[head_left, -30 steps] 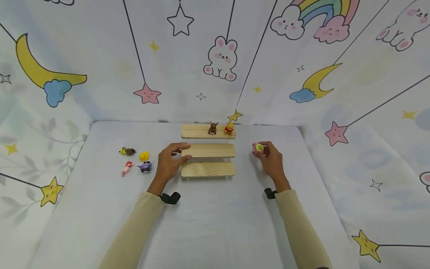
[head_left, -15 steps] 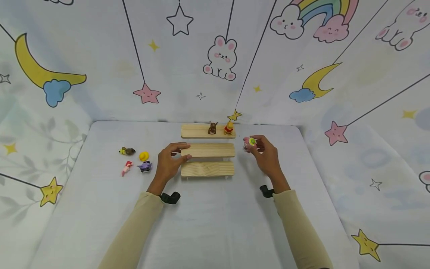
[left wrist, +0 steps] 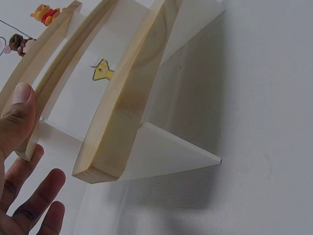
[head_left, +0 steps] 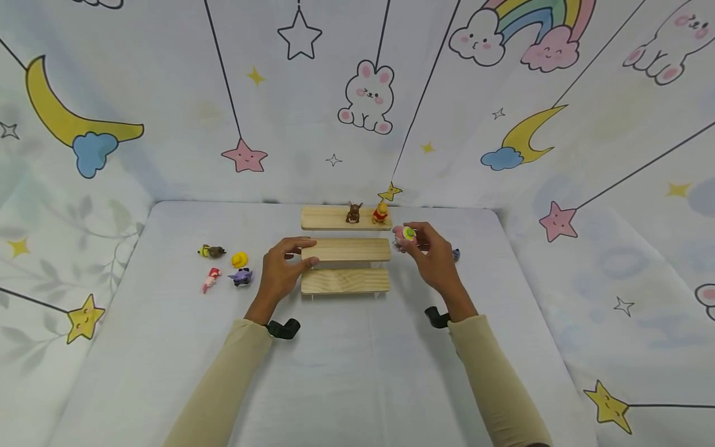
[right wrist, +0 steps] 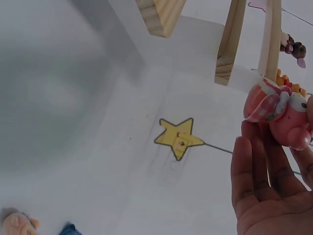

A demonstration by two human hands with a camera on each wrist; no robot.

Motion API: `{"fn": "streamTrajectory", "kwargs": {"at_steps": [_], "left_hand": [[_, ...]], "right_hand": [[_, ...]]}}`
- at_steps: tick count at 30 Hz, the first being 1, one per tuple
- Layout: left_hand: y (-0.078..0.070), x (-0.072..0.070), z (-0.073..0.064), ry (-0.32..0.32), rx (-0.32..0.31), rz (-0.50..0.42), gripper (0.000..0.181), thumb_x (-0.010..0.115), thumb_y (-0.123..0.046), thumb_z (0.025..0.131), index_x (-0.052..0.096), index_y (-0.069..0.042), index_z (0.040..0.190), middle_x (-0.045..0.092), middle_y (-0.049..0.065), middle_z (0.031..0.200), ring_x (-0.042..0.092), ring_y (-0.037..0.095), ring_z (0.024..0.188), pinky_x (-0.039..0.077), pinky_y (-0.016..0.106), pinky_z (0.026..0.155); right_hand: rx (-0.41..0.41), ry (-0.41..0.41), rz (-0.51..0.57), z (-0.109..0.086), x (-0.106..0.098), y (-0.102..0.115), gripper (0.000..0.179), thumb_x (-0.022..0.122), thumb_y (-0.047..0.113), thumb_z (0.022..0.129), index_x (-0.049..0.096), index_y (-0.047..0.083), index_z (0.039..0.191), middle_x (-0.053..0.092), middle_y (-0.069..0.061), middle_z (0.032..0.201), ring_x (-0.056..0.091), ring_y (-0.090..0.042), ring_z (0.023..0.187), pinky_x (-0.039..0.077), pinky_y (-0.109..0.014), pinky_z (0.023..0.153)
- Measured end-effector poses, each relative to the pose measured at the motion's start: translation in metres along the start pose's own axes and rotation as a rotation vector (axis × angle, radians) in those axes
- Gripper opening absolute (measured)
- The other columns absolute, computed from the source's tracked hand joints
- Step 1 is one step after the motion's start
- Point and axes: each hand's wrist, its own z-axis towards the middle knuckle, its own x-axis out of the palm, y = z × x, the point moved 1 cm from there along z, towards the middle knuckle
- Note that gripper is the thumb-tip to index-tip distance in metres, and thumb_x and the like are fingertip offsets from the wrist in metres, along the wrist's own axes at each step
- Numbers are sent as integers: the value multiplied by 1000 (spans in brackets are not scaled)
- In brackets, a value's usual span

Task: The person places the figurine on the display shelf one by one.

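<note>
My left hand [head_left: 281, 267] grips the left end of the middle plank [head_left: 352, 249] of a three-step wooden display shelf; in the left wrist view its thumb [left wrist: 22, 105] lies on that plank. Just right of the shelf, my right hand [head_left: 438, 264] pinches a pink figurine [head_left: 403, 236], held up off the table. In the right wrist view the pink figurine [right wrist: 281, 112] wears a checked cloth piece with a bow. On the top plank [head_left: 324, 217] stand a brown long-eared figurine [head_left: 353, 213] and a yellow bear figurine [head_left: 380, 213] in red.
Left of the shelf lie a green-and-brown figurine [head_left: 212, 251], a yellow piece [head_left: 239, 259], a pink-and-red figurine [head_left: 211, 280] and a purple figurine [head_left: 241, 277]. A small blue thing [head_left: 456, 254] shows behind my right hand. The bottom plank [head_left: 345, 282] rests on clear supports.
My right hand has moved left with the pink figurine, closer to the shelf's right end, and the blue thing behind it has come into sight. My left hand stays on the middle plank.
</note>
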Motion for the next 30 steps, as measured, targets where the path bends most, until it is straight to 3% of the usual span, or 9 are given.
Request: {"fn": "streamTrajectory", "kwargs": {"at_steps": [8,16,24,30], "left_hand": [[0,1,1,-10,4,6,42,87,-24,90,77,-22,130,69,4,141,65,30,120,50,55,109],[0,0,0,-17,11,-3,42,88,-23,89,77,-22,129,70,5,139,66,34,121,50,57,109],[0,0,1,-16,17,-6,42,87,-24,89,77,-23,130,70,4,140,66,33,120,50,56,108],[1,1,0,-17,15,-7,41,87,-24,90,77,-23,130,70,4,139,66,35,121,50,56,108]], "right_hand": [[-12,39,24,0,8,9,39,72,20,104,61,16,141,73,-5,122,70,-20,110,58,-41,97],[-42,55,41,0,18,16,38,73,21,103,63,19,139,72,-4,122,68,-19,106,58,-34,94],[-63,75,70,1,28,25,37,74,23,102,64,21,138,72,-1,123,68,-17,108,58,-38,94],[-74,109,107,0,35,31,42,77,19,99,64,23,139,71,1,125,67,-16,112,58,-34,94]]}}
